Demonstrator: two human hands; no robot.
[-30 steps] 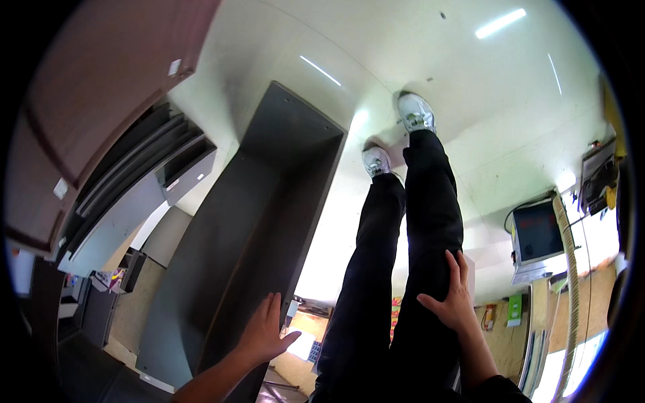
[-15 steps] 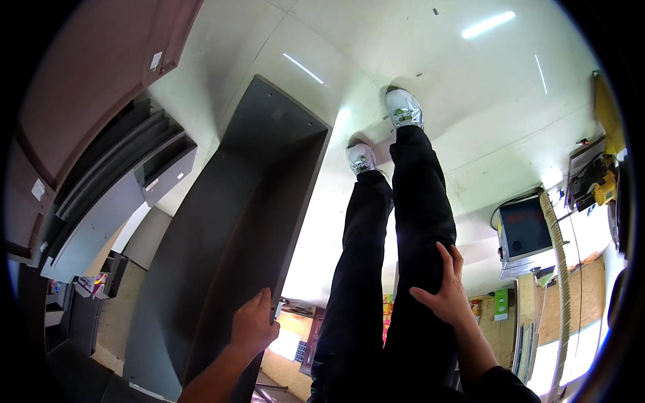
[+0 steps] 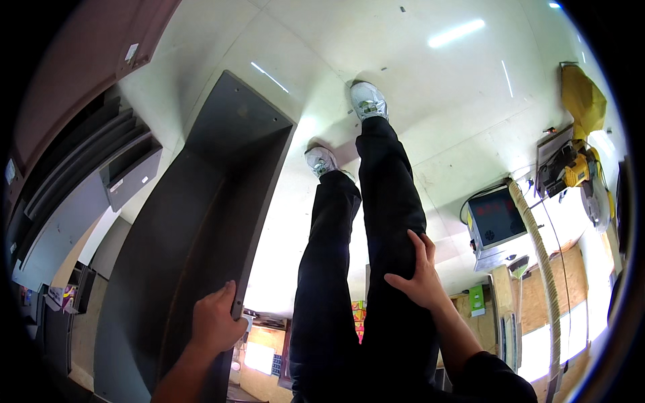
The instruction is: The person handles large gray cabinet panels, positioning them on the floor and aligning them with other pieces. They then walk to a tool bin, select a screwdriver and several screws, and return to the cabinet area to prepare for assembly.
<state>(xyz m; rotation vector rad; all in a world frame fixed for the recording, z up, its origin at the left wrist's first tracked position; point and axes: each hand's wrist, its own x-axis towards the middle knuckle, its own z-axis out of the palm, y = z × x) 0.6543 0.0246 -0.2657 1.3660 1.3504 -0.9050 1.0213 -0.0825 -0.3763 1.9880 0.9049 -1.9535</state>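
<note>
Edge of box (image 3: pixel 195 201) gripped by left hand (image 3: pixel 213 321), presumably for steadying | box set lengthwise beside left leg (image 3: pixel 328 269), hollow side exposed | right hand (image 3: pixel 420 282) unclenched, laid on right leg (image 3: pixel 390 195), probably so body weight is propped

From over here I see the L hand (image 3: pixel 216 319) curled up, fingertips hidden, thumb bent alongside, w/ the L forearm (image 3: pixel 183 376) slanting up & fwd behind it. R hand (image 3: pixel 420 279) lies on the R leg (image 3: pixel 390 195), fingers loosely extended, thumb out twd the L leg (image 3: pixel 326 269), R forearm (image 3: pixel 457 332) angling in from the R side. R foot (image 3: pixel 369 101) is a bit ahead of L foot (image 3: pixel 321 160).
</note>
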